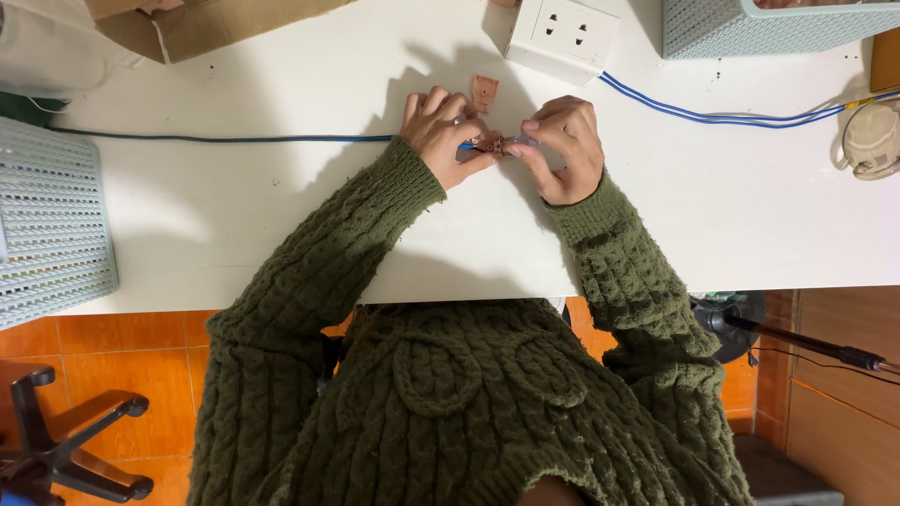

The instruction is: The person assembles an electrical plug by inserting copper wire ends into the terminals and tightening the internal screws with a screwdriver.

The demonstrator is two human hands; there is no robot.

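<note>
Behind the plug (491, 144): brown cover (484, 92), socket box (562, 33). Small, brown (blue wire attached), pinched between left hand (442, 136) and right hand (561, 145).

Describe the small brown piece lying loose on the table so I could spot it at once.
On the white table, find the white socket block at the far edge. Just nearer, beyond the left hand, lies the small brown piece. Unlike the similar piece the fingers hold, nothing touches it.

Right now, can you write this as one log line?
left hand: holds small brown part | right hand: fingers on thin tool | spare brown piece: on white table
</note>
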